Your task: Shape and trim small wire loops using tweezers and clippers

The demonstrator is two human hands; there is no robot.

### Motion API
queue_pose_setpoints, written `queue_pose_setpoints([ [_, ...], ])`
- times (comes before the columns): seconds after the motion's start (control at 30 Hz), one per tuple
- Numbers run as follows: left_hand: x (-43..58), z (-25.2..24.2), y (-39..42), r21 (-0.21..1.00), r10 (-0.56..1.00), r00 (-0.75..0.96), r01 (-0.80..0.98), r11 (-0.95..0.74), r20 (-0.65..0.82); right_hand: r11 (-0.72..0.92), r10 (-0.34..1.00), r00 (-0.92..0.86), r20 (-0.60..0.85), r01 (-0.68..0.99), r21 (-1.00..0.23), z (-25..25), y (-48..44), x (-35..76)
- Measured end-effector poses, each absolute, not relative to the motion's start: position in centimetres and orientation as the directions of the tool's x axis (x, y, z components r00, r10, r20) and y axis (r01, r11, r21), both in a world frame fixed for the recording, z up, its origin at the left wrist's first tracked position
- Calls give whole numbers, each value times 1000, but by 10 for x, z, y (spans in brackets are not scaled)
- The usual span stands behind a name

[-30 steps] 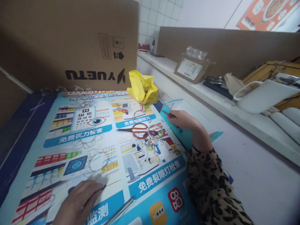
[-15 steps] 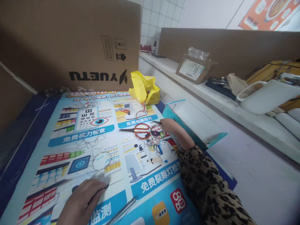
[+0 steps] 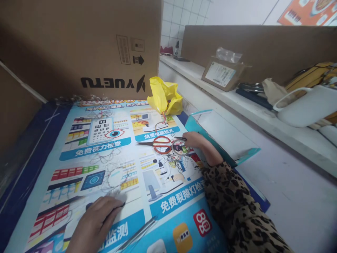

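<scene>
My left hand (image 3: 97, 219) lies low on the printed sheet, fingers pressed together. A small dark tip shows at its fingertips, with a thin line leading right; what it is I cannot make out. My right hand (image 3: 195, 140), in a leopard-print sleeve, is closed round a slim dark tool (image 3: 180, 138) pointing left. Just left of that hand lie a clear ring-shaped roll (image 3: 180, 147) and scissors with red handles (image 3: 162, 145), blades pointing left. Tangled thin wires or threads (image 3: 177, 161) lie below them. Paler loose strands (image 3: 112, 179) lie above my left hand.
At the back stands a large cardboard box (image 3: 100, 83), a crumpled yellow bag (image 3: 165, 96) before it. Beside my right hand sits an open teal-edged box (image 3: 223, 133). A bundle of thin strips (image 3: 139, 232) lies near the front. The right ledge holds a white mug (image 3: 302, 109) and small carton (image 3: 221, 73).
The whole view has shifted slightly, so things appear a little farther right. Both hands keep nearly the same poses and places on the sheet.
</scene>
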State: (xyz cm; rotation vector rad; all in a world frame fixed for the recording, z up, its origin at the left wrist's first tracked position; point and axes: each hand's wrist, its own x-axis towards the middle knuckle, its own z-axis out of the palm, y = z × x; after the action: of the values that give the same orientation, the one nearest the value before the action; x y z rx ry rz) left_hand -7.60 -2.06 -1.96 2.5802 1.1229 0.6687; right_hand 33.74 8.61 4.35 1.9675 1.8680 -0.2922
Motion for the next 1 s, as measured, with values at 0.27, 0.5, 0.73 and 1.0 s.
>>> queue_pose_setpoints([
  [0.27,-76,-20,-21,410,762,583,645,-645,282,0,923,40,-383,995,104,49,88,343],
  [0.5,-74,-17,-21,422,763,585,640,-642,273,-16,949,39,-313,997,74,52,87,343],
  [0.73,-71,-13,-21,426,765,584,639,-640,273,-62,933,100,-346,991,119,47,88,341],
  [1.0,-74,-18,-21,439,778,582,651,-619,235,-36,946,88,-311,985,169,65,76,331],
])
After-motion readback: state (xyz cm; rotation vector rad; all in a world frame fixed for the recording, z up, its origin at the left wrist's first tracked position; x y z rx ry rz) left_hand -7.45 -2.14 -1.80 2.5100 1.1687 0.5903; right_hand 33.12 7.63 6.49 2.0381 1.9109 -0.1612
